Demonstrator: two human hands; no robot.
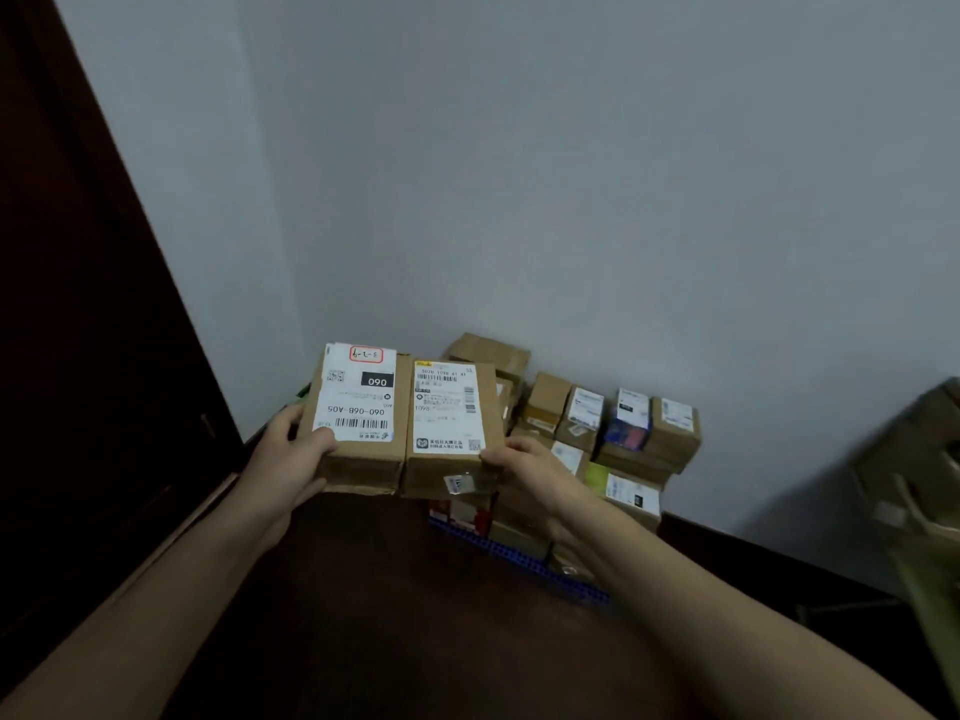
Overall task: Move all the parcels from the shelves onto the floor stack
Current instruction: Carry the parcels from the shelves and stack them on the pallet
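Observation:
Two brown cardboard parcels with white shipping labels are held side by side in front of me, above the floor. My left hand (291,454) grips the left parcel (358,459) at its near left corner, thumb on the label. My right hand (524,470) grips the right parcel (447,470) at its near right corner. Behind and below them the floor stack (597,439) of several labelled cardboard parcels sits in the corner against the wall. The shelves are out of view.
A dark wooden door (93,356) fills the left side. A blue strip (519,558) runs along the stack's front edge on the dark floor (415,615). A blurred large carton (919,470) stands at the right edge. The grey wall (571,174) closes off the back.

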